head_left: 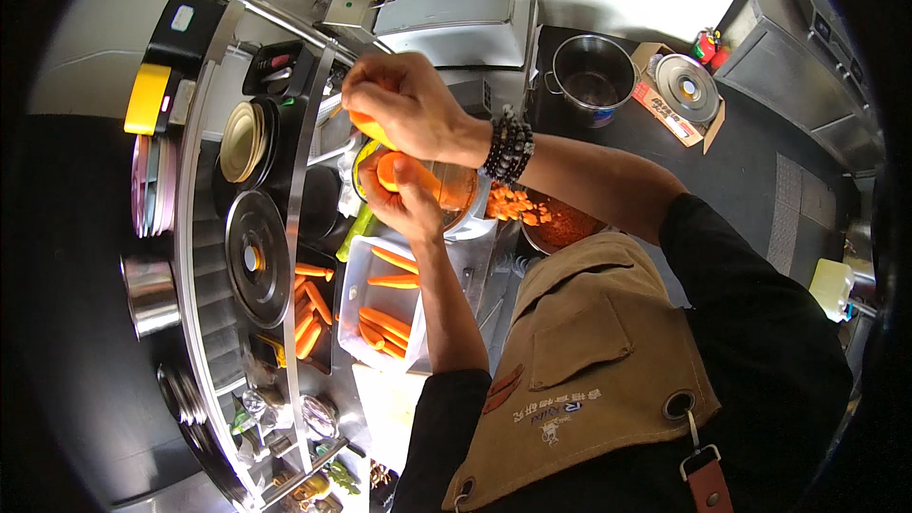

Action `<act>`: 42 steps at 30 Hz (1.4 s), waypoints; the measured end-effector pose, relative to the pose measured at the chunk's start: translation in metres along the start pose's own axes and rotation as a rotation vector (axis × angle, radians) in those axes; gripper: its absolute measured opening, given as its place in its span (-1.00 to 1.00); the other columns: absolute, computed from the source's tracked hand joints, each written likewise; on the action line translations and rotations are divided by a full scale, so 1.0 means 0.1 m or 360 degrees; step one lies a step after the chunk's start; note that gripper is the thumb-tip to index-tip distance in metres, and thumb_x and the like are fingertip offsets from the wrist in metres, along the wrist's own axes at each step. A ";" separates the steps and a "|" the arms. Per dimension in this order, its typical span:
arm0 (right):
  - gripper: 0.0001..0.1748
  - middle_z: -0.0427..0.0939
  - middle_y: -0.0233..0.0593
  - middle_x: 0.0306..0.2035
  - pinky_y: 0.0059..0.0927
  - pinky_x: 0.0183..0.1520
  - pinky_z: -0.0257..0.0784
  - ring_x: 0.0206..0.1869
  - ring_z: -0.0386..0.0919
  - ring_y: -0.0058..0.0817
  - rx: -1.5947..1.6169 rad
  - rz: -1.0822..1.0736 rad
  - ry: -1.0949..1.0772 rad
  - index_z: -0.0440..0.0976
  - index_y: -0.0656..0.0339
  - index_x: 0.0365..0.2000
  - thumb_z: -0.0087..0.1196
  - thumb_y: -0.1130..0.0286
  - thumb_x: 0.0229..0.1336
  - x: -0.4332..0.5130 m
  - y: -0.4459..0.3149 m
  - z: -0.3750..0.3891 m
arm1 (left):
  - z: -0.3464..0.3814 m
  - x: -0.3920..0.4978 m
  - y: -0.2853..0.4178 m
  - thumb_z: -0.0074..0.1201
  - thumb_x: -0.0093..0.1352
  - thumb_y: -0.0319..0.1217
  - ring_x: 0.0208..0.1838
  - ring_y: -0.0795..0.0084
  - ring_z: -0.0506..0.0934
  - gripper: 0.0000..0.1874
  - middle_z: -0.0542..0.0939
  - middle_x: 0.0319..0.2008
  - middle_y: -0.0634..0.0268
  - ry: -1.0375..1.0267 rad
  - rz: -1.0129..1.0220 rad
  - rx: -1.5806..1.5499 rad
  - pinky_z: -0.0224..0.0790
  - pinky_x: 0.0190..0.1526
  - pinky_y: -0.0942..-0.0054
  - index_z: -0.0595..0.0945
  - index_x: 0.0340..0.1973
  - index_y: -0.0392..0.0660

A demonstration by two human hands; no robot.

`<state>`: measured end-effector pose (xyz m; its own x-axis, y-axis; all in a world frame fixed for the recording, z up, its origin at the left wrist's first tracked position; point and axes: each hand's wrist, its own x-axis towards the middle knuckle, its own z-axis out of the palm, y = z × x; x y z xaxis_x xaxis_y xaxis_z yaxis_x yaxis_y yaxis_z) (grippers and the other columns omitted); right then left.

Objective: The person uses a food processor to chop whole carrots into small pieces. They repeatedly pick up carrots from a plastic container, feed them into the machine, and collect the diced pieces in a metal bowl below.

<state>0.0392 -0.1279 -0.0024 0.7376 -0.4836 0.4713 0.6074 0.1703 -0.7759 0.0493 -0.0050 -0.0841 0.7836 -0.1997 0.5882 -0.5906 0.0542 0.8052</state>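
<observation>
My right hand (399, 103), with beaded bracelets at the wrist, is curled around an orange object (367, 125), mostly hidden by the fingers. Just below it, my left hand (402, 206) grips a thick carrot (413, 174), its blunt end showing between thumb and fingers. Both hands are over a vegetable-cutting machine (474, 222) with a clear section, largely covered by them. Orange carrot pieces (509, 203) lie at its outlet side. Beside that, a metal pot (531, 239) holds finely chopped orange bits, partly hidden by my right forearm and the apron.
A translucent plastic bin (349, 313) of whole carrots stands near my left forearm. More carrots lie in a black tray (324, 360). A metal shelf rail (292, 228) borders the worktop, with a pot lid (258, 260) beside it. A large pot (595, 71) stands beyond my right arm.
</observation>
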 end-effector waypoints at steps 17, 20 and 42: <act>-0.76 0.57 -0.41 -0.52 -0.54 -0.37 0.36 -0.44 0.45 -0.70 0.0061 0.0011 0.0086 0.59 0.36 -0.44 0.13 0.38 0.26 -0.20 -0.05 -0.08 | -0.22 0.18 -0.12 -0.16 0.48 -0.31 -0.06 0.17 0.65 -0.65 0.71 -0.13 0.01 -0.0150 0.0247 0.0036 0.48 0.07 0.26 0.64 -0.22 -0.33; -0.76 0.62 -0.40 -0.48 -0.56 -0.32 0.43 -0.39 0.52 -0.70 0.0192 -0.0033 0.0132 0.60 0.35 -0.42 0.14 0.37 0.30 -0.23 -0.22 -0.14 | -0.20 0.16 -0.15 -0.20 0.47 -0.36 0.12 0.00 0.68 -0.62 0.72 0.02 -0.11 -0.0171 0.0319 0.0068 0.49 0.19 0.19 0.69 -0.22 -0.35; -0.66 0.53 -0.22 -0.36 -0.18 -0.02 0.55 -0.24 0.58 -0.30 0.0973 0.0035 0.0608 0.48 0.21 -0.27 -0.15 0.16 0.36 -0.77 -0.67 -1.46 | -0.18 0.38 0.22 0.08 0.50 -0.17 0.38 -0.20 0.48 -0.56 0.46 0.35 -0.28 -0.1045 0.0360 0.1426 0.42 0.32 0.06 0.69 0.11 -0.25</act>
<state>-0.1016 -0.2272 -0.0481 0.6646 -0.7222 0.1918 0.7326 0.5792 -0.3574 0.0696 0.0059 -0.0424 0.5448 -0.7633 0.3472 -0.8378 -0.5133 0.1861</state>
